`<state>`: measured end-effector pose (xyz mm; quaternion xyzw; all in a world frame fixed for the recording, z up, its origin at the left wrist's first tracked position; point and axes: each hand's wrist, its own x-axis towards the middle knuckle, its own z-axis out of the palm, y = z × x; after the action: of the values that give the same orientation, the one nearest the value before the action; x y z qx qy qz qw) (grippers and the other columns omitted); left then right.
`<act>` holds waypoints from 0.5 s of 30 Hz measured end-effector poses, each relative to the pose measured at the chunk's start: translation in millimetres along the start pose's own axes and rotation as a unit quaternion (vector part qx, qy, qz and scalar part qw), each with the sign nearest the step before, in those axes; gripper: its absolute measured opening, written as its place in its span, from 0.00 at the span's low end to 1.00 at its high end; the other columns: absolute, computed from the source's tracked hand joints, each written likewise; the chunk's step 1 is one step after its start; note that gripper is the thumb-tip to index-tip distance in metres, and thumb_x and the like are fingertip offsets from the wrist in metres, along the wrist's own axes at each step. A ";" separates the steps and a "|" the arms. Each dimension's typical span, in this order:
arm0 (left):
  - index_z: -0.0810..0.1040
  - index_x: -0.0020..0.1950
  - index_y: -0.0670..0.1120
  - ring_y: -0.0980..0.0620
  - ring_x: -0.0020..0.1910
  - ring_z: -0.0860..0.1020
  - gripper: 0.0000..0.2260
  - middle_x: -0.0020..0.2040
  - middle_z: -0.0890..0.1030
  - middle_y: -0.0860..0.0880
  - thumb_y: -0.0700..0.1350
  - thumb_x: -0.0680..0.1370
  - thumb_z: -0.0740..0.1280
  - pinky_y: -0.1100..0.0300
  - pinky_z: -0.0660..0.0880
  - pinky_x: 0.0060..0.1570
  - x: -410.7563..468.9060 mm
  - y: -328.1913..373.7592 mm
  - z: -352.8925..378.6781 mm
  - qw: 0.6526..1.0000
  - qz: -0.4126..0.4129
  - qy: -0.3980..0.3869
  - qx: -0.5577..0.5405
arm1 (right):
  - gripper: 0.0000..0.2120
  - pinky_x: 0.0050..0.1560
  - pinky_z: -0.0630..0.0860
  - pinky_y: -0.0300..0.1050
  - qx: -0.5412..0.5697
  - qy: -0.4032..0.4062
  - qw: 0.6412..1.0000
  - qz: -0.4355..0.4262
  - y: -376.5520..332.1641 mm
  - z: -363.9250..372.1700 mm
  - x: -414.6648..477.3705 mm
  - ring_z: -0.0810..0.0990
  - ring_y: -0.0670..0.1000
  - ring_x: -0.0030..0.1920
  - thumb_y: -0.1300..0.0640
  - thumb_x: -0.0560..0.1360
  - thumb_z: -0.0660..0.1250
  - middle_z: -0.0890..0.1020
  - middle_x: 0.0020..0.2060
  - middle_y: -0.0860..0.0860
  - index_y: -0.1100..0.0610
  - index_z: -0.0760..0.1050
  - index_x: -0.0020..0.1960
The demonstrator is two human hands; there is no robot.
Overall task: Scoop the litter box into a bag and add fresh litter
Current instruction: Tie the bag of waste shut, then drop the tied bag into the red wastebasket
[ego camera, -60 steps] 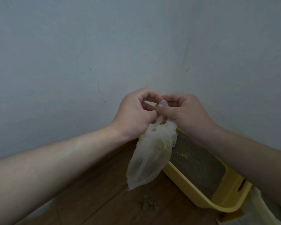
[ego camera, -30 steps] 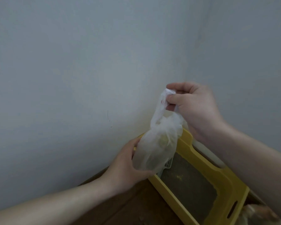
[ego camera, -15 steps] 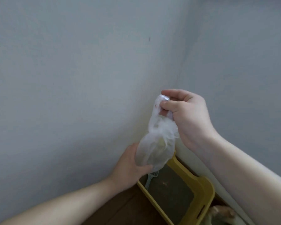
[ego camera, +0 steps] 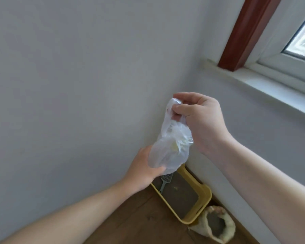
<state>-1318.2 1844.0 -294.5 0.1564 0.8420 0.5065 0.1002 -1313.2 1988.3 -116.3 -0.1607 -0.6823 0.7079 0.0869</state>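
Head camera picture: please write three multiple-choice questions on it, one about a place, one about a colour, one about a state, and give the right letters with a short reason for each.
1. Where does the scoop lie?
A. on the window sill
B. on the wooden floor
C. inside the litter box

2. What colour is the litter box?
A. yellow
B. blue
C. red

3. What is the right hand doing?
A. it hangs open and empty
B. it pinches the gathered top of the plastic bag
C. it holds the scoop

Answers:
1 C: the pale scoop rests on the litter at the far end of the box, partly hidden by the bag.
2 A: the rim and walls are yellow all round.
3 B: its thumb and fingers close on the bunched plastic, while the left hand cups the bag's bottom.
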 end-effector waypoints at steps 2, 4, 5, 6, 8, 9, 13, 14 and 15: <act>0.77 0.58 0.55 0.59 0.52 0.79 0.20 0.52 0.80 0.56 0.49 0.68 0.76 0.57 0.79 0.53 -9.3 32.0 -15.4 1.000 -0.019 0.004 0.005 | 0.13 0.42 0.83 0.44 0.002 -0.009 1.000 0.008 -34.7 1.8 -13.7 0.83 0.51 0.36 0.72 0.72 0.70 0.82 0.43 0.61 0.62 0.83 0.53; 0.75 0.59 0.53 0.57 0.53 0.77 0.20 0.53 0.78 0.56 0.49 0.69 0.76 0.59 0.77 0.54 -19.0 62.8 -29.5 0.999 -0.035 0.010 0.011 | 0.13 0.41 0.83 0.43 0.002 -0.022 1.000 0.017 -65.5 3.3 -27.4 0.83 0.51 0.36 0.72 0.72 0.70 0.83 0.43 0.60 0.61 0.83 0.54; 0.74 0.58 0.54 0.58 0.52 0.77 0.19 0.52 0.77 0.57 0.48 0.70 0.76 0.63 0.76 0.53 -25.1 76.6 -35.7 0.999 -0.047 0.014 0.018 | 0.13 0.42 0.83 0.43 -0.002 -0.033 0.999 0.021 -78.6 4.7 -33.9 0.84 0.52 0.37 0.72 0.72 0.70 0.84 0.44 0.60 0.61 0.83 0.54; 0.74 0.57 0.54 0.59 0.51 0.77 0.18 0.51 0.77 0.57 0.47 0.71 0.76 0.64 0.75 0.52 -31.9 91.3 -41.7 0.998 -0.055 0.019 0.020 | 0.13 0.43 0.84 0.43 -0.008 -0.043 0.999 0.022 -90.7 5.9 -40.1 0.85 0.54 0.38 0.71 0.72 0.70 0.85 0.44 0.60 0.60 0.83 0.54; 0.76 0.56 0.53 0.58 0.51 0.78 0.16 0.51 0.79 0.56 0.48 0.71 0.76 0.64 0.76 0.51 -44.8 114.9 -50.9 0.997 -0.063 0.032 0.013 | 0.13 0.44 0.83 0.42 -0.013 -0.062 0.998 0.024 -112.6 8.0 -51.5 0.85 0.54 0.39 0.71 0.72 0.70 0.85 0.44 0.58 0.59 0.83 0.53; 0.75 0.56 0.53 0.59 0.51 0.78 0.16 0.51 0.79 0.56 0.48 0.72 0.75 0.67 0.75 0.50 -51.5 123.9 -54.4 0.997 -0.069 0.043 0.014 | 0.13 0.43 0.83 0.41 -0.015 -0.074 0.997 0.025 -122.0 9.2 -56.3 0.85 0.53 0.38 0.71 0.71 0.70 0.86 0.44 0.58 0.58 0.83 0.53; 0.72 0.58 0.56 0.60 0.52 0.76 0.18 0.50 0.75 0.60 0.44 0.73 0.74 0.78 0.69 0.45 -81.3 154.1 -66.7 0.991 -0.095 0.098 -0.001 | 0.13 0.43 0.82 0.40 -0.029 -0.130 0.991 0.022 -152.1 16.6 -76.5 0.85 0.51 0.37 0.70 0.71 0.70 0.86 0.41 0.54 0.57 0.84 0.51; 0.72 0.58 0.56 0.59 0.53 0.75 0.19 0.52 0.75 0.59 0.45 0.73 0.75 0.76 0.69 0.47 -90.1 160.4 -69.6 0.988 -0.102 0.117 -0.010 | 0.13 0.44 0.83 0.41 -0.030 -0.149 0.988 0.022 -158.0 19.5 -82.9 0.86 0.53 0.39 0.70 0.70 0.70 0.86 0.43 0.55 0.57 0.84 0.50; 0.71 0.58 0.56 0.60 0.53 0.75 0.19 0.53 0.75 0.59 0.45 0.72 0.75 0.74 0.69 0.48 -98.6 164.5 -72.0 0.984 -0.112 0.137 -0.021 | 0.13 0.44 0.83 0.42 -0.028 -0.168 0.985 0.021 -163.5 22.9 -89.7 0.86 0.55 0.41 0.70 0.70 0.70 0.85 0.44 0.56 0.57 0.84 0.50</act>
<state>-1223.3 1820.9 -114.4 -0.0121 0.8493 0.5260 0.0436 -1253.1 1944.9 56.4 -0.0562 -0.7031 0.7072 -0.0485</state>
